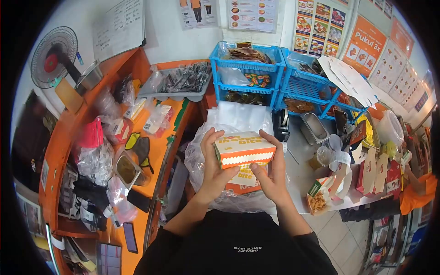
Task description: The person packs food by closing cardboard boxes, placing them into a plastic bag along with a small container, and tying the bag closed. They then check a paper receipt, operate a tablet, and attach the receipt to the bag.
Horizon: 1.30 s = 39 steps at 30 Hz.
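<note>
A closed white and orange food box with yellow lettering is held up in front of my chest. My left hand wraps its left side, thumb on the front face. On the right side my right hand grips it, thumb also on the front. Below and behind the box lies a clear plastic bag, with another orange printed surface partly visible under my thumbs. White plastic sheets lie just beyond the box. A black tape dispenser stands to the right of them.
Blue stacked baskets hold packets at the back. On the right are a metal container, a snack box, red boxes and a person in orange. An orange counter at left bears bags, a phone and a tub.
</note>
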Motion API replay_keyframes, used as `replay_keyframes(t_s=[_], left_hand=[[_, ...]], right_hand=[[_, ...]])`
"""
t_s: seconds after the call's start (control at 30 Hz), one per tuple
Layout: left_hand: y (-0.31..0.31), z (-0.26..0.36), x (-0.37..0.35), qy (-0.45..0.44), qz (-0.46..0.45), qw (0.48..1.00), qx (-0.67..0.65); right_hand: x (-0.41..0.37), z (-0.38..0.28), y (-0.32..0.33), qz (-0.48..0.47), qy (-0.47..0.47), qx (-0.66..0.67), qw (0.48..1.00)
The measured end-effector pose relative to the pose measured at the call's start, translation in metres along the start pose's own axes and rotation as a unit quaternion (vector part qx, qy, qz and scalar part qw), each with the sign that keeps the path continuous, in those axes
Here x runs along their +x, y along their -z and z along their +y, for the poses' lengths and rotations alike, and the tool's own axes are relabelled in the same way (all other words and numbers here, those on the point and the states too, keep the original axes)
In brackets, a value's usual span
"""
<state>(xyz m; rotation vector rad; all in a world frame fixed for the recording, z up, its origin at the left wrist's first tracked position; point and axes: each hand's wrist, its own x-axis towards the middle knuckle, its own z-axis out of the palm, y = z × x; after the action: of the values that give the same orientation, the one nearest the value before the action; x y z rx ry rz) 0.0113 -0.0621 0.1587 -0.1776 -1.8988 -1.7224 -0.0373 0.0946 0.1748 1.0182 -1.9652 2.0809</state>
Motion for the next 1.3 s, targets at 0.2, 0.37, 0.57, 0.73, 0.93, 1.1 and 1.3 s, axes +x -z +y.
replay_keyframes(t_s=[0.2, 0.37, 0.57, 0.73, 0.93, 1.1, 1.3], left_hand=[[-0.005, -0.003, 0.0, -0.036, 0.038, 0.999, 0.014], [-0.009, -0.002, -0.005, -0.038, 0.099, 0.994, 0.035], [-0.003, -0.006, -0.016, -0.112, 0.134, 0.974, 0.146], [-0.005, -0.007, -0.025, -0.16, 0.16, 0.956, 0.187], [0.002, -0.006, -0.034, -0.176, 0.132, 0.955, 0.2], [0.004, -0.014, -0.041, -0.192, 0.164, 0.947, 0.199], [0.002, -0.01, -0.04, -0.219, 0.17, 0.924, 0.264]], right_hand=[[-0.002, 0.013, -0.002, 0.019, 0.022, -0.033, 0.999], [-0.002, -0.011, -0.014, 0.088, 0.115, -0.231, 0.962], [0.002, -0.005, -0.006, 0.008, 0.085, -0.227, 0.97], [-0.003, 0.0, -0.02, -0.005, 0.046, -0.143, 0.989], [-0.011, 0.007, -0.024, 0.026, 0.059, -0.15, 0.987], [-0.006, 0.0, -0.016, -0.084, 0.029, -0.117, 0.989], [-0.016, 0.008, -0.032, 0.005, 0.076, -0.166, 0.983]])
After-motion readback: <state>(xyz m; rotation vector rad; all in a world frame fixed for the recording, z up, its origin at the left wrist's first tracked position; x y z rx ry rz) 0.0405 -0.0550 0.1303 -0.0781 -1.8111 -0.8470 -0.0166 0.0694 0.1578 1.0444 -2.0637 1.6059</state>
